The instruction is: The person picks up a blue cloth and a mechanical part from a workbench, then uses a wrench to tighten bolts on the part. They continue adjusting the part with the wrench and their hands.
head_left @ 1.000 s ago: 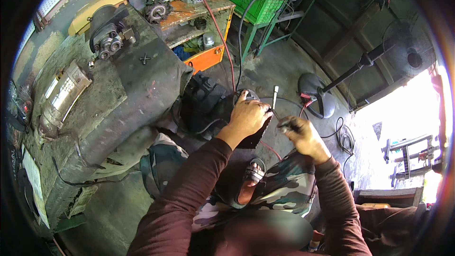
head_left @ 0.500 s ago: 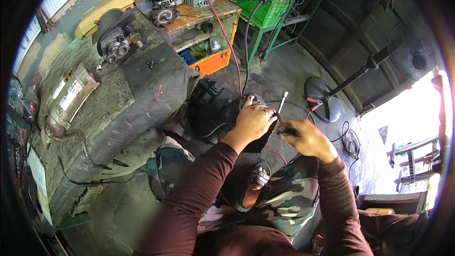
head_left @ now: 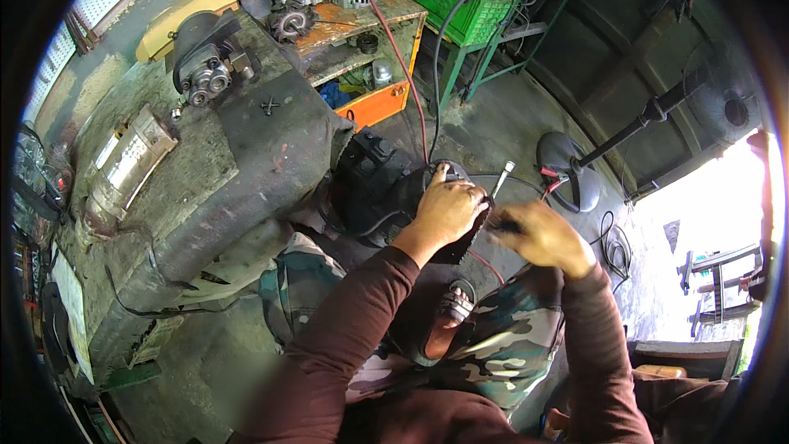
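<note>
Over a black machine part (head_left: 469, 243) with a jagged edge, held low between my knees, my left hand (head_left: 449, 209) lies with its fingers curled round the top and one finger stretched away from me. My right hand (head_left: 545, 234) is just to the right, blurred by motion. Its fingers are closed round something small and dark that I cannot make out. From between the hands a shiny metal rod (head_left: 502, 182) sticks up at a slant; what it joins is hidden. Beyond the left hand sits a dark bulky motor-like unit (head_left: 374, 166) on the floor.
A workbench (head_left: 209, 197) on the left bears a metal cylinder (head_left: 131, 166), a pump-like unit (head_left: 205, 80) and a small cross-shaped piece (head_left: 269, 105). Red cable (head_left: 396, 53) and black cable (head_left: 438, 82) run down from a green crate (head_left: 472, 20). A stand fan (head_left: 649, 115) is at right.
The whole view has shifted slightly, so the scene sits a little further right. My left hand keeps its grip; the right hand stays beside it, blurred in both frames.
</note>
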The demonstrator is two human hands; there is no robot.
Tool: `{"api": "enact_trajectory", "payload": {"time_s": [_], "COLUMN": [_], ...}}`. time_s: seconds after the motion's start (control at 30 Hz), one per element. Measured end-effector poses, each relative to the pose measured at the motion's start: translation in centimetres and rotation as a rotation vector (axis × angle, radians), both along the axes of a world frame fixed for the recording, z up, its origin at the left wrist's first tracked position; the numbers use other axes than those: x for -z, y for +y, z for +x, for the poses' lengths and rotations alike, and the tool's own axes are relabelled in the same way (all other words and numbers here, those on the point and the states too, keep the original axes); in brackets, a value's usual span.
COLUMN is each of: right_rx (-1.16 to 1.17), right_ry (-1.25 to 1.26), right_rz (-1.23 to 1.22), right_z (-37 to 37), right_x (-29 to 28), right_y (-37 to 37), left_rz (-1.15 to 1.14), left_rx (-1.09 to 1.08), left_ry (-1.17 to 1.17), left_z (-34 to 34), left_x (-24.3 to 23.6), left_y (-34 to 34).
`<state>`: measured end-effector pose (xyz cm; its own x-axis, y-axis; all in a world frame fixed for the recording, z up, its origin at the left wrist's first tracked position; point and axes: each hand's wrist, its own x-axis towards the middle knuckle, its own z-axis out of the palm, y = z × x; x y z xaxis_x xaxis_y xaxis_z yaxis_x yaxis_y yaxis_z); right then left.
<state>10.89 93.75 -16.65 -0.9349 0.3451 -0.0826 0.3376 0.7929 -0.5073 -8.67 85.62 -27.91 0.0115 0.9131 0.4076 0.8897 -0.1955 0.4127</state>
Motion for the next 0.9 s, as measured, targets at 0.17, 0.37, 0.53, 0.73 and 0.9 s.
{"api": "enact_trajectory", "payload": {"time_s": [0.17, 0.37, 0.53, 0.73, 0.9], "right_rx": [0.596, 0.068, 0.185, 0.465, 0.02], "right_ry": [0.133, 0.184, -0.015, 0.272, 0.143], "right_rz": [-0.693, -0.179, -0.425, -0.349, -0.083], "right_z": [1.7, -5.5, 2.0, -3.6, -0.6], "right_x": [2.5, 0.7, 0.1, 2.2, 0.6], "right_y": [3.8, 2.9, 2.2, 4.8, -0.3], "left_rz": [-0.078, -0.013, 0.023, 0.005, -0.007], "left_rx": [-0.01, 0.019, 0.045, 0.026, 0.018], "left_ry": [0.014, 0.01, -0.051, -0.016, 0.014], "left_z": [0.1, -0.2, -0.2, 0.0, -0.2], "left_x": [-0.2, 0.5, 0.7, 1.0, 1.1], "left_y": [0.2, 0.0, 0.3, 0.4, 0.4]}}
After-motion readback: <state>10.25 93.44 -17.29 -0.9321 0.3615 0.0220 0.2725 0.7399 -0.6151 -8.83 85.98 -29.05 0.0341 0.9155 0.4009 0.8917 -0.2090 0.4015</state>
